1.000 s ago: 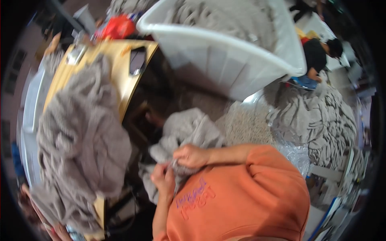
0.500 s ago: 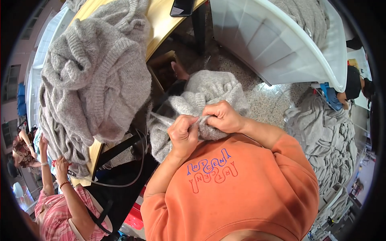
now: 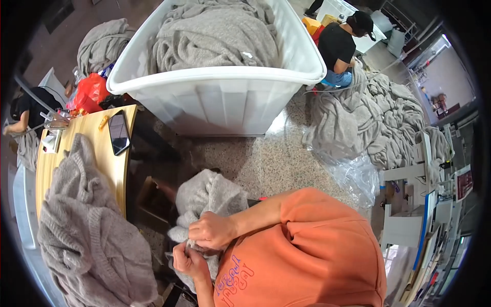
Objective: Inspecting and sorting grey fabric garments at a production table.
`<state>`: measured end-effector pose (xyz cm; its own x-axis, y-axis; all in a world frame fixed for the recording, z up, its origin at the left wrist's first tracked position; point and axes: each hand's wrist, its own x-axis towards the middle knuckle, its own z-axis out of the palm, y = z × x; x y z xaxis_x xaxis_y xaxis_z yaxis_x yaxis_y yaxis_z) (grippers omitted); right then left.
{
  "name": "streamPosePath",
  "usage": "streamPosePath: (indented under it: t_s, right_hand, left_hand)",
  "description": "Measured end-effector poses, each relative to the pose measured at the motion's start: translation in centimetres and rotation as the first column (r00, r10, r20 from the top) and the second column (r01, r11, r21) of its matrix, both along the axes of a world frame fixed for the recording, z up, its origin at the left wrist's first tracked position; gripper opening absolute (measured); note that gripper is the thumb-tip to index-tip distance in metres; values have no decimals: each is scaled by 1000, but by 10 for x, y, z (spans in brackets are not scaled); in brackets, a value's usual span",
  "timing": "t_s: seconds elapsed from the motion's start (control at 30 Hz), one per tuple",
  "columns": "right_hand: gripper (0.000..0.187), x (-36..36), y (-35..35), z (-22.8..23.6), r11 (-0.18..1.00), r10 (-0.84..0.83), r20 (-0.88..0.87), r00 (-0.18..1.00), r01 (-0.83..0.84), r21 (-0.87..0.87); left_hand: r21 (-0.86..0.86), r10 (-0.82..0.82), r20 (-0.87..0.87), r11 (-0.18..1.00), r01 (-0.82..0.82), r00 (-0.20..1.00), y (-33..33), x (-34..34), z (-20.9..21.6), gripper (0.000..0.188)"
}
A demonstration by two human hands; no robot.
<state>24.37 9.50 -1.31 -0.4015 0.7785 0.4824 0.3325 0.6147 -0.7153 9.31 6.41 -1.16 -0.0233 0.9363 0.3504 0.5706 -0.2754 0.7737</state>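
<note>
Beside one table, two hands, one grey knit gripped

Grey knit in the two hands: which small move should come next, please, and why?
Perhaps ease the left hand slightly away from the right hand: both pinch the grey knit close together, and their fingers hide most of the fabric between them.
</note>
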Motion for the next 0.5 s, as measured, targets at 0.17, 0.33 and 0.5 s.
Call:
streamPosePath:
  t_s: [0.17,0.33,0.5]
  right_hand:
    - [9,31,19,-5,989,-147,71,987,145,25]
    - [17,22,24,-25,991,19,-41,999,-24,-130]
    - [12,-5,14,-26,260,63,-423,904,-424,-867]
  left_hand:
    - [-253,-94,-91,965,68,991,7,-12,-12,9]
    - [-468,42,137,883,28,990,4,-10,0,9]
    - [-452,74,406,883,130,911,3,-4,-1,4]
